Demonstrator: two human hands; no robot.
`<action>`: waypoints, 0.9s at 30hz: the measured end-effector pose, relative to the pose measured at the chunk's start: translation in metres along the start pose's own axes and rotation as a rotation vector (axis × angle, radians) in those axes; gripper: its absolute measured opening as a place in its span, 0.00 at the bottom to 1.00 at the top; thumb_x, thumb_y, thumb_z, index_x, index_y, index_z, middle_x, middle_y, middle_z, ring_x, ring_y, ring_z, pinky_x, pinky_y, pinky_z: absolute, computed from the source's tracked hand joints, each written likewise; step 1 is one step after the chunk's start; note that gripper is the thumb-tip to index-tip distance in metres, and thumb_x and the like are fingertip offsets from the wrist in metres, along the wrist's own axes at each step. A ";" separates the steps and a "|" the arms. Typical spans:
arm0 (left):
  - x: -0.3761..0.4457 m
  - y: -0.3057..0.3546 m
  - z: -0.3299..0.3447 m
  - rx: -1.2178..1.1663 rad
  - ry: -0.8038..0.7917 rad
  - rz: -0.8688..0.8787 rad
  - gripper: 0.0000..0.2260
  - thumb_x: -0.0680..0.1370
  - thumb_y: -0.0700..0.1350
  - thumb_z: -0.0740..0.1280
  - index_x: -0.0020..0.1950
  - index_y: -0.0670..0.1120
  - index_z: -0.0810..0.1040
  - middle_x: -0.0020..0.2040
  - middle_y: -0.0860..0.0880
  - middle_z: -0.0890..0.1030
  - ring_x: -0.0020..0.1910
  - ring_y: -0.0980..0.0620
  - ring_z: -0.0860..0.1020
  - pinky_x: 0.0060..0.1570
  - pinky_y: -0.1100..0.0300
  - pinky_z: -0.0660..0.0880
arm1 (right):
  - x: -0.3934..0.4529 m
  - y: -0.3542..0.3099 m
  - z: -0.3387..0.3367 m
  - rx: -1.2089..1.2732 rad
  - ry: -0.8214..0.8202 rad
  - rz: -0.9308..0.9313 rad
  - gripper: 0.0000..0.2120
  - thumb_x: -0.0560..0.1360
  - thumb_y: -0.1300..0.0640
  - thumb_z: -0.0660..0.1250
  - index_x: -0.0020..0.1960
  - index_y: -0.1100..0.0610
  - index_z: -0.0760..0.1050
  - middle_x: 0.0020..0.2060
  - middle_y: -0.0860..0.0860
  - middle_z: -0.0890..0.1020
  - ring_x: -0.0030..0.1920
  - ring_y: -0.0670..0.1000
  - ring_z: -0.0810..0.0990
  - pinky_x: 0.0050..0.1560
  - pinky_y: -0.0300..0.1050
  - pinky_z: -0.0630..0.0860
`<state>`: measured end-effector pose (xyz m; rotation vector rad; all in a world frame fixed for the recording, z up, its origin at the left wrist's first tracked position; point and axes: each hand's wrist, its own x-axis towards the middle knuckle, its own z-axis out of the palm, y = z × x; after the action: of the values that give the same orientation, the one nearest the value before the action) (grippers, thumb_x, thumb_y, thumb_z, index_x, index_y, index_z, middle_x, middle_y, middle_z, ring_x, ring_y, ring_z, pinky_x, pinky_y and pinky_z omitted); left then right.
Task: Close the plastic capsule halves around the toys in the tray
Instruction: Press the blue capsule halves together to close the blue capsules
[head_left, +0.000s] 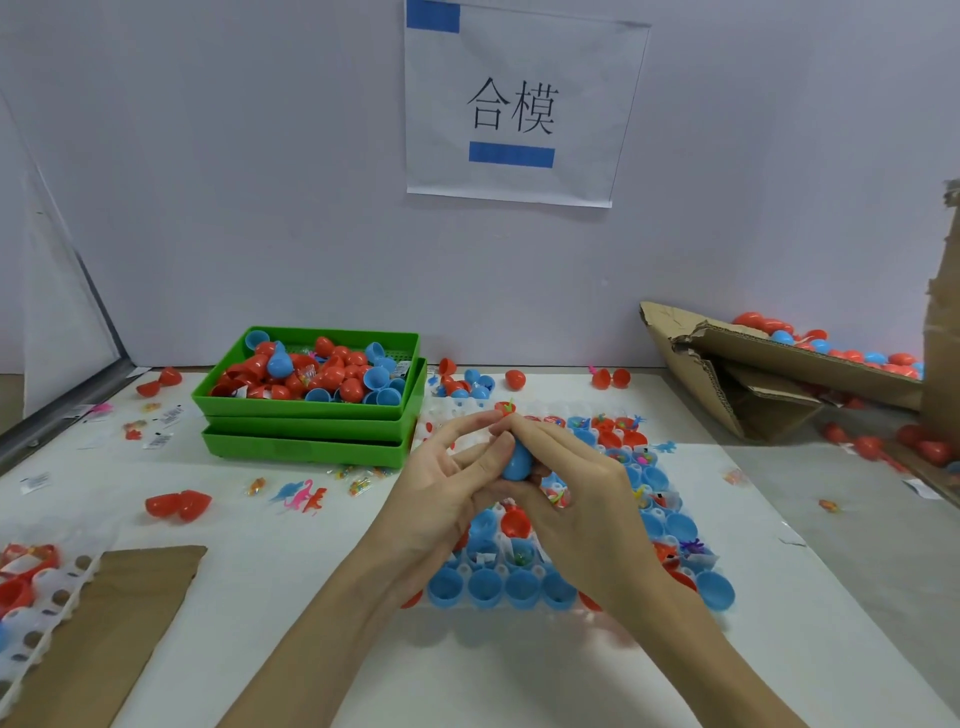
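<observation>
Hands: I am watching both meet above the middle of the tray – the left hand (441, 483) and the right hand (576, 488) are both curling their fingers round one blue capsule (517, 462).
Fingers: the left ones are half curled with the thumb against the shell; the right ones are wrapping it from the far side, so neither hand is open and neither is fully clenched.
Capsule: it is sitting between the fingertips, lifted clear of the tray; whether the halves are already snapped I cannot tell, since the seam is hidden.
Tray: the clear tray (441, 415) is lying on the white desk (311, 649), its cups holding open blue and red halves with small toys.
Risk, pinch: I judge a toy or its wrapper could be catching in the seam, leaving the shell half shut.
Risk, slip: pressing off-centre on a smooth round shell could be squirting it out onto the desk.
Risk, tray: a forearm is hovering over the near row of blue halves (498, 587) – dropping the wrist could be knocking them loose.
Writing: the paper sign (519, 109) on the wall is reading 合模, with blue tape strips.
Other labels: the small white tags on the desk are too small to read.
Nearby: stacked green bins (311, 415) of capsules are standing left of the tray.
</observation>
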<state>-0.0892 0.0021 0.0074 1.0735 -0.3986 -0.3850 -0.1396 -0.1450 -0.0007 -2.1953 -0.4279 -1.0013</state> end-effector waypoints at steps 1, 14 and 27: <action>0.000 -0.001 0.000 0.005 0.014 -0.004 0.25 0.75 0.50 0.75 0.70 0.44 0.75 0.56 0.37 0.86 0.57 0.39 0.86 0.52 0.56 0.83 | -0.001 0.000 0.001 0.013 -0.006 0.004 0.26 0.73 0.62 0.75 0.70 0.54 0.75 0.59 0.44 0.81 0.62 0.32 0.73 0.61 0.24 0.69; 0.000 0.007 -0.017 0.186 0.480 0.217 0.06 0.85 0.42 0.64 0.57 0.40 0.76 0.50 0.45 0.88 0.47 0.44 0.88 0.39 0.59 0.85 | 0.122 0.080 -0.063 1.361 0.608 0.984 0.12 0.83 0.64 0.62 0.64 0.68 0.74 0.65 0.63 0.78 0.64 0.55 0.80 0.65 0.43 0.77; 0.004 0.011 -0.019 0.165 0.456 0.217 0.15 0.88 0.47 0.58 0.61 0.41 0.80 0.57 0.49 0.87 0.54 0.48 0.87 0.34 0.62 0.82 | 0.097 0.113 -0.053 0.835 0.290 0.933 0.13 0.84 0.67 0.58 0.67 0.68 0.73 0.61 0.62 0.82 0.60 0.57 0.83 0.62 0.47 0.80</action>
<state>-0.0749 0.0191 0.0100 1.2260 -0.1371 0.0912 -0.0441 -0.2621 0.0480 -1.2113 0.2828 -0.4527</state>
